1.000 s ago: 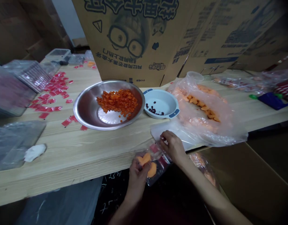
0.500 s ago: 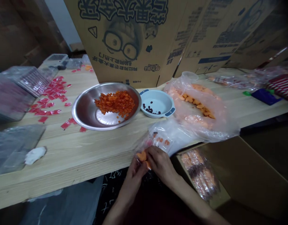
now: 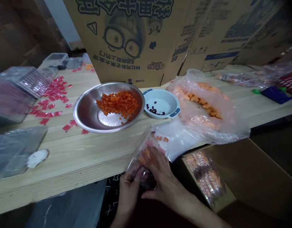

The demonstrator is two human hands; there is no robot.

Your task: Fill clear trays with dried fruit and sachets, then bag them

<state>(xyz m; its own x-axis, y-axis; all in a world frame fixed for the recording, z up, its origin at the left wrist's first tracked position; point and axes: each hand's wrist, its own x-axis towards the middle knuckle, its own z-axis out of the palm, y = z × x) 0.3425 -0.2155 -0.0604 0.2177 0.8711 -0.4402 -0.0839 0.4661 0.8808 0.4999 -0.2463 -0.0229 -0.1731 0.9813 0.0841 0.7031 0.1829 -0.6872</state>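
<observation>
At the table's front edge lies a clear plastic bag (image 3: 134, 158) with orange pieces (image 3: 142, 160) and something pink inside. My left hand (image 3: 129, 186) pinches the near left edge of this bag between thumb and fingers. Stretched over its top is my right hand (image 3: 161, 174), fingers extended and pressing on the plastic above the orange pieces, which it partly covers. Just beyond, a few small orange bits (image 3: 161, 138) sit in a row on clear plastic. A dark red bit (image 3: 153, 134) is beside them.
A steel bowl (image 3: 85, 115) holds orange cubes; a light blue bowl (image 3: 168, 99) holds dark bits. Right stands a large plastic bag (image 3: 231, 126) of orange pieces. Red packets (image 3: 57, 88) are scattered left. An open carton (image 3: 255, 171) with packed bags stands below. A cardboard box (image 3: 169, 47) rises behind.
The orange pieces were pinched between both hands at the bag's mouth; now they lie inside the bag. My right hand has flattened over it, and my left has moved down and left to its edge.
</observation>
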